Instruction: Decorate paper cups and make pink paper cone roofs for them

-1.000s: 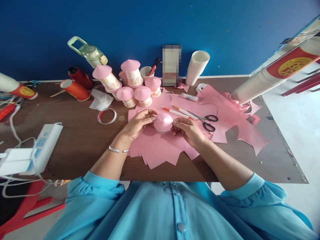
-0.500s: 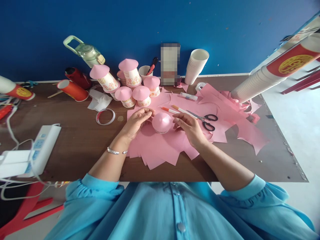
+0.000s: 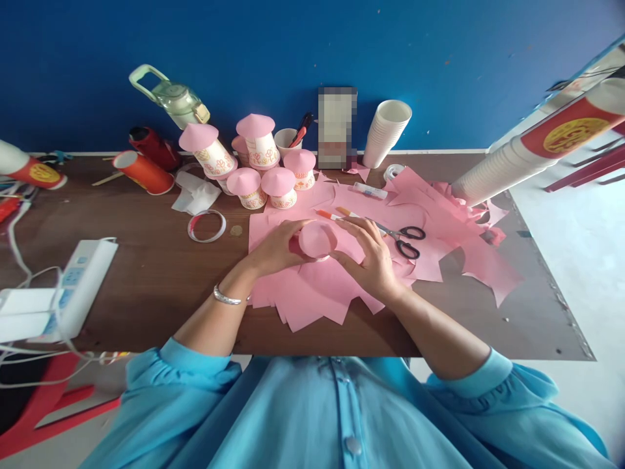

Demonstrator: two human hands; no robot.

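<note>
Between my hands is a small paper cup with a round pink paper top (image 3: pixel 316 240), standing over pink paper sheets (image 3: pixel 312 296). My left hand (image 3: pixel 280 249) curls around its left side, fingers and thumb closed on it. On the opposite side, my right hand (image 3: pixel 367 257) has its fingers stretched out and its thumb at the top's lower right edge. Orange-tipped markers (image 3: pixel 328 215) and black-handled scissors (image 3: pixel 407 241) lie just beyond the right hand. The cup under the pink top is mostly hidden.
Several patterned paper cups with pink cone roofs (image 3: pixel 255 140) stand behind. A stack of white cups (image 3: pixel 385 133) and a phone-like device (image 3: pixel 336 130) are by the wall. A tape roll (image 3: pixel 206 226) and power strip (image 3: pixel 81 286) lie left, pink scraps (image 3: pixel 493 260) right.
My left hand has closed around the pink-topped cup, and my right hand has come nearer with its fingers extended. The pointed pink top now looks tilted or flatter.
</note>
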